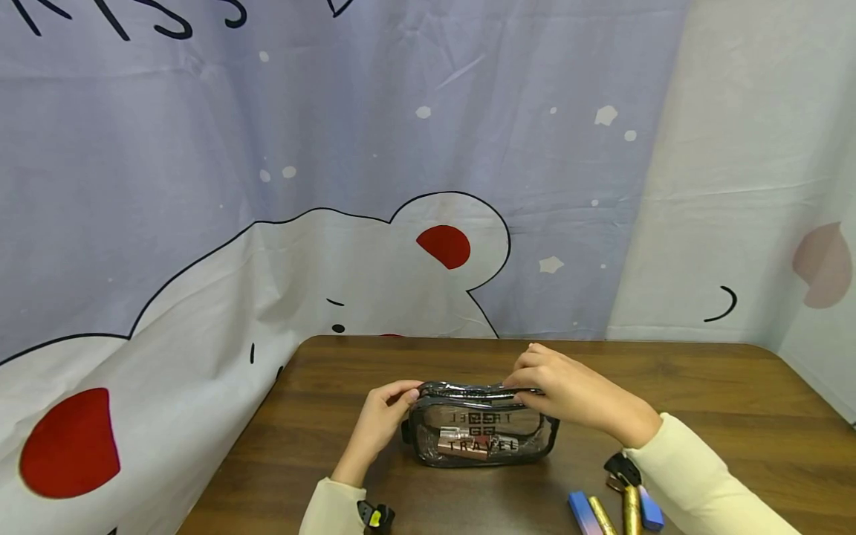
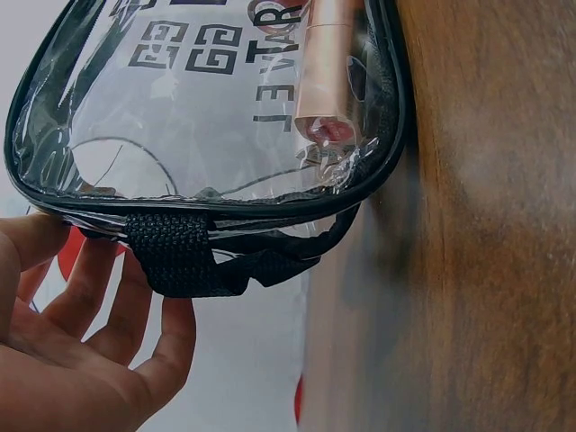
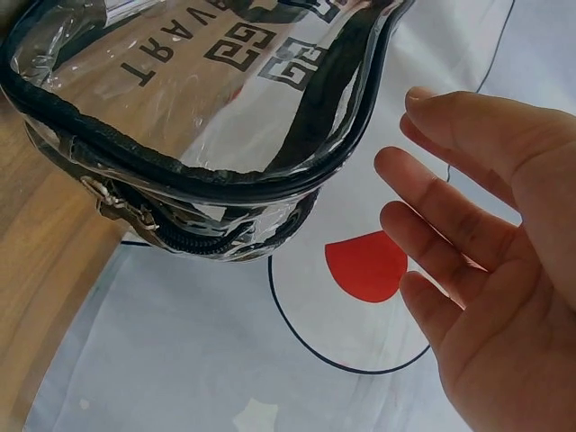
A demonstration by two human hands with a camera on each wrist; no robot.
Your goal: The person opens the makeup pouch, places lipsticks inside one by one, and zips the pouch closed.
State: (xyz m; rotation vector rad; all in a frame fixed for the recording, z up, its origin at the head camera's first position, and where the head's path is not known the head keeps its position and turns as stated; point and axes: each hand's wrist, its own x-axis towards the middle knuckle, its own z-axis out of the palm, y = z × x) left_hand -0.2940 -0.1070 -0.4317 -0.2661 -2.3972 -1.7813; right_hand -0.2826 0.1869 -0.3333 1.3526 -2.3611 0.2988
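Observation:
A clear cosmetic pouch point(image 1: 481, 427) with black piping and printed TRAVEL lettering stands upright on the table. My left hand point(image 1: 380, 423) pinches its upper left corner. The left wrist view shows the left thumb and fingers point(image 2: 117, 324) at the pouch edge, near a black side strap point(image 2: 184, 252). Inside the pouch lies a rose-gold lipstick-like tube point(image 2: 326, 67) beside other small items that are hard to make out. My right hand point(image 3: 495, 207) is at the upper right of the pouch, its fingers relaxed and apart from it. A zipper pull point(image 3: 121, 202) sits at that end.
On the wooden table point(image 1: 267, 475), near my right sleeve, lie a blue-to-pink stick point(image 1: 585, 513), gold tubes point(image 1: 631, 509) and a blue item point(image 1: 651, 510). A printed curtain point(image 1: 334, 148) hangs behind the table and along its left side.

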